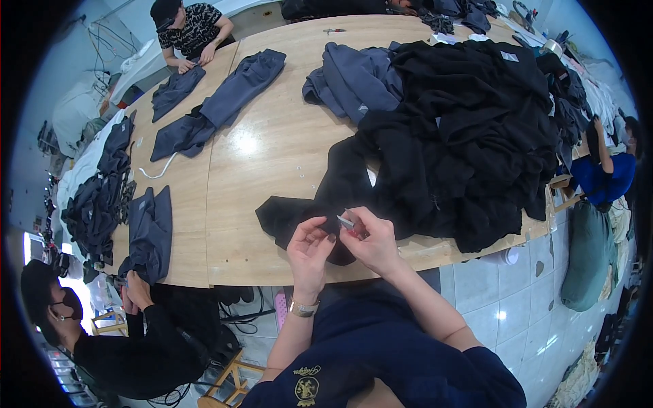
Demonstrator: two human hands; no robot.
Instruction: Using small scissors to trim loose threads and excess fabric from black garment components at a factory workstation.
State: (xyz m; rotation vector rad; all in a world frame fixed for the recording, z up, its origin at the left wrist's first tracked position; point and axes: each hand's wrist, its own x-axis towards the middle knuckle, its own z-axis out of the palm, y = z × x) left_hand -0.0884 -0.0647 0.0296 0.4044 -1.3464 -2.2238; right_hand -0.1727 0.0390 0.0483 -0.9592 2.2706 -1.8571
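Observation:
In my right hand (371,243) is a small pair of thread snips (347,222), its metal blades pointing up and to the left and a bit of red showing near the fingers. Close on its left, my left hand (310,255) has its fingers curled at the edge of a black garment (289,214). Just how much cloth they pinch is partly hidden. That garment lies at the near table edge and runs into a large heap of black garments (469,129) on the right.
Grey-blue garments (357,78) lie beside the heap, with another long one (238,92) farther left on the wooden table (265,163). A white cord (160,170) lies near the left side. Co-workers handle garments at the far left (187,37), near left (122,340) and right (602,173).

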